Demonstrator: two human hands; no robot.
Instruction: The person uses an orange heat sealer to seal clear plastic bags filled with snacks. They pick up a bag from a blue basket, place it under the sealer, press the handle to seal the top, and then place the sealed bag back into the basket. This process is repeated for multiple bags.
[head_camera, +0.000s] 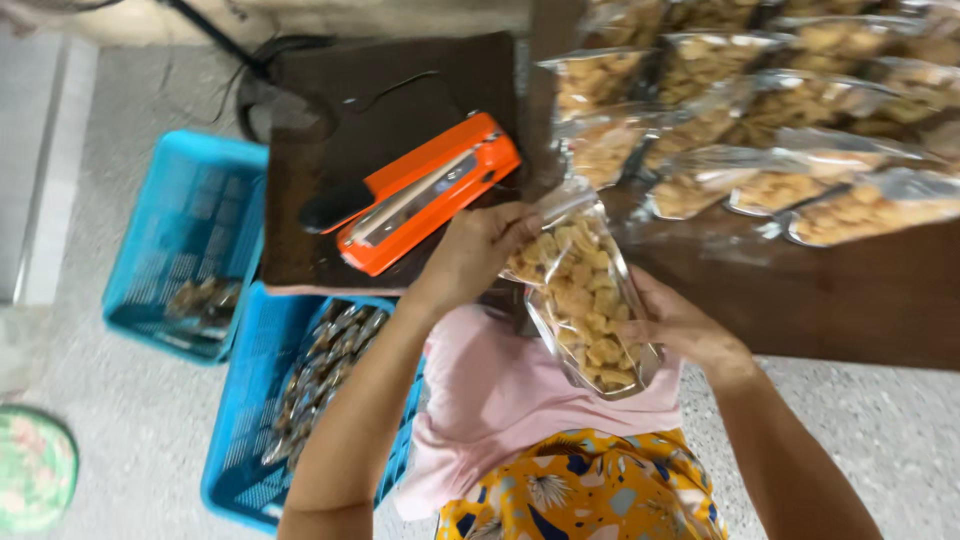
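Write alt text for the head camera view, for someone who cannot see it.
Two bare hands hold a clear bag of yellow snack pieces: the left hand pinches its top corner, the right hand supports its lower side. An orange heat sealer sits on a dark table beside rows of filled bags; two blue crates stand on the floor.

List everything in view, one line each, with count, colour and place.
Held bag: one, clear with yellow snacks, between both hands.
Sealer: one, orange, on the dark table left of the bag.
Filled bags: many, clear with yellow snacks, spread over the table at upper right.
Table: one, dark brown, centre and right.
Crates: two, blue, on the floor at left, both holding packets.
Cloth: one, pink, on the lap.
Left hand: grips the bag's top.
Right hand: supports the bag's lower side.
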